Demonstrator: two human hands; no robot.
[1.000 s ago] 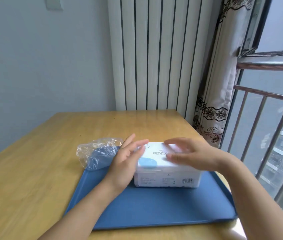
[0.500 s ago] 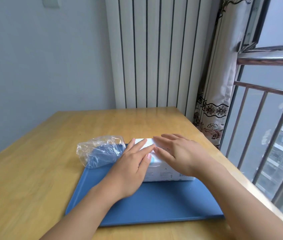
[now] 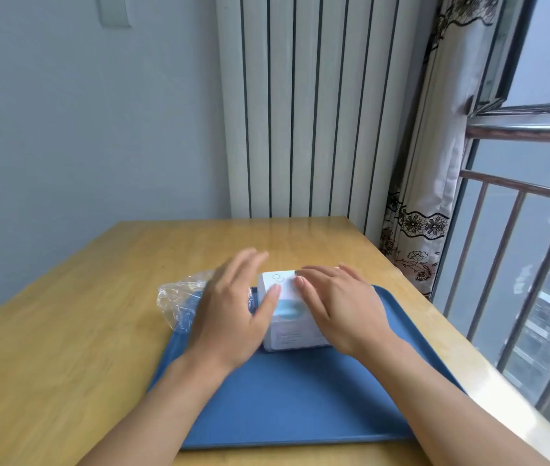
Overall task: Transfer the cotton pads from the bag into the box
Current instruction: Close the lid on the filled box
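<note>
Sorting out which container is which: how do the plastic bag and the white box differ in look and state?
The plastic bag is clear and crumpled; the white box is opaque, rigid and printed. The bag lies untouched; the right hand rests flat on the box, with the left hand beside it. Both sit at the blue tray's far end.

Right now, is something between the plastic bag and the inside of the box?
Yes. The box looks closed, its printed top still on, with the right hand flat on it. The left hand hovers between bag and box.

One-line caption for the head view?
Both hands rest on the white box on the blue tray.
</note>
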